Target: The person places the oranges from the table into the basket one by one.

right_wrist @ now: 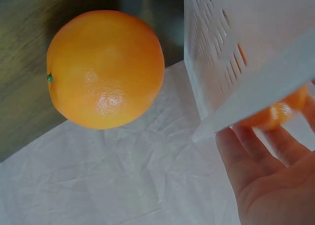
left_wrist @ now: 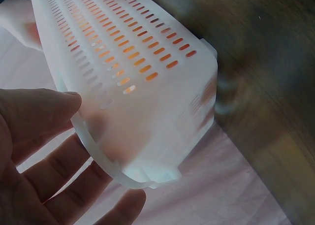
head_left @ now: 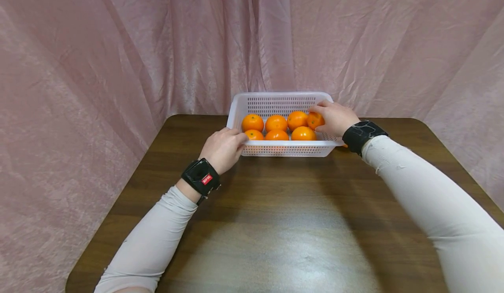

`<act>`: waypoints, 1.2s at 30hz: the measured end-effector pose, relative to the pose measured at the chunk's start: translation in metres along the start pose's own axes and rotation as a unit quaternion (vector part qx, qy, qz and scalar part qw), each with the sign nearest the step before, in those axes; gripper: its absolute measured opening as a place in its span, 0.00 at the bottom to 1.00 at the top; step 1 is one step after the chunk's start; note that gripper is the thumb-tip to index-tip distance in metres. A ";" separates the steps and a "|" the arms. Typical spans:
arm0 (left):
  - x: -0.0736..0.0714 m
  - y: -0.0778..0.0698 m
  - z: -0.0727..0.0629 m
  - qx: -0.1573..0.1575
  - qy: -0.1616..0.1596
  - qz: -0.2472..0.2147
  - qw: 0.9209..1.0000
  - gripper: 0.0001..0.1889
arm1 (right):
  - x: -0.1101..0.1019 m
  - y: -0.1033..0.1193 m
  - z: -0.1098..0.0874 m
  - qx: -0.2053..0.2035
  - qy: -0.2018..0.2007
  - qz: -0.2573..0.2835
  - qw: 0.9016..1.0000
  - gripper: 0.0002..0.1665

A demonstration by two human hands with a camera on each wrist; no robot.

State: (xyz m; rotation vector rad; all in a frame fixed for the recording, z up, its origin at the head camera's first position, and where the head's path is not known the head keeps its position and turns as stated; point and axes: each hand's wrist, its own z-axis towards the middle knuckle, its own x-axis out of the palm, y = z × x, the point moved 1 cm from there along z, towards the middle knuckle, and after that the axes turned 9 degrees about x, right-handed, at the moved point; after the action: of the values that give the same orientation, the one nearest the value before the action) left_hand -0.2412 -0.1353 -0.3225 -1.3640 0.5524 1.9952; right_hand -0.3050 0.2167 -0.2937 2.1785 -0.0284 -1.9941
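Note:
A white slotted plastic basket stands near the far side of the table, with several oranges lying in two rows inside. At its near left corner my left hand pinches the rim; in the left wrist view the thumb is at one side of the rim and the fingers at the other. My right hand reaches over the basket's right end and holds an orange by its fingertips, at the back right of the others. The wall partly covers that hand's fruit in the right wrist view.
Another orange sits on the table outside the basket's right end, mostly hidden behind the right wrist in the head view. The brown wooden table extends toward me. A pink curtain hangs close behind the basket.

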 end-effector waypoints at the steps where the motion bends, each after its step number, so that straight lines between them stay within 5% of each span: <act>1: 0.000 0.000 0.000 0.000 -0.001 0.000 1.000 0.09 | 0.000 0.000 -0.001 0.000 0.001 0.000 1.000 0.40; 24: 0.002 0.001 0.000 -0.001 0.001 -0.001 1.000 0.11 | -0.011 -0.017 -0.017 -0.009 -0.021 0.002 1.000 0.39; 36: 0.001 0.000 0.000 0.003 -0.004 0.005 1.000 0.10 | -0.011 -0.044 -0.048 -0.010 -0.102 0.036 0.994 0.34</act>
State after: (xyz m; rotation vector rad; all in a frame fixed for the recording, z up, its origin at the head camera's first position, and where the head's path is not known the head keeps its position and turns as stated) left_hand -0.2410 -0.1348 -0.3233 -1.3509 0.5618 2.0051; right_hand -0.2634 0.2679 -0.2858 1.9237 -0.1117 -2.1581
